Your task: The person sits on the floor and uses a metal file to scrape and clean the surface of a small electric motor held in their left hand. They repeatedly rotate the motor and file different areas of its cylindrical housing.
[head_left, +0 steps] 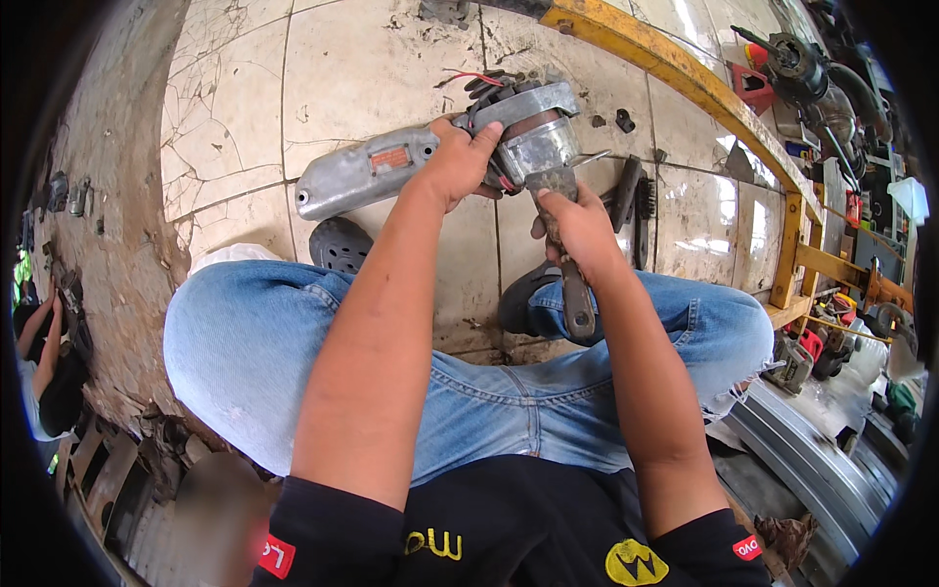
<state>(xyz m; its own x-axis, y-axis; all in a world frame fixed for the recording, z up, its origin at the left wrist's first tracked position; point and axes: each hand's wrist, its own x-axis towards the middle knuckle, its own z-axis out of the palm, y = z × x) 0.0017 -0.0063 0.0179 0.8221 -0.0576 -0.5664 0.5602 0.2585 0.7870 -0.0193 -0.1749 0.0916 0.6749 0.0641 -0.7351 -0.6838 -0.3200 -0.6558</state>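
On the tiled floor in front of me stands a round grey metal motor part (536,147), with a brownish band and a red wire at its top. My left hand (462,161) is closed on its left side. My right hand (579,233) wraps round the handle of a worn adjustable wrench (577,305). Its wide head touches or nearly touches the near side of the motor part; the jaws are not clear. A long grey metal housing (337,181) with an orange label lies to the left, its right end behind my left hand. Whether the two join is hidden.
Right of the motor part lie a dark tool (627,193) and a black brush (645,207). A yellow metal frame (675,64) crosses the far right. Machine parts (817,88) and clutter crowd beyond it. Dark clogs (339,247) are close by. Another person's arms (46,338) show far left.
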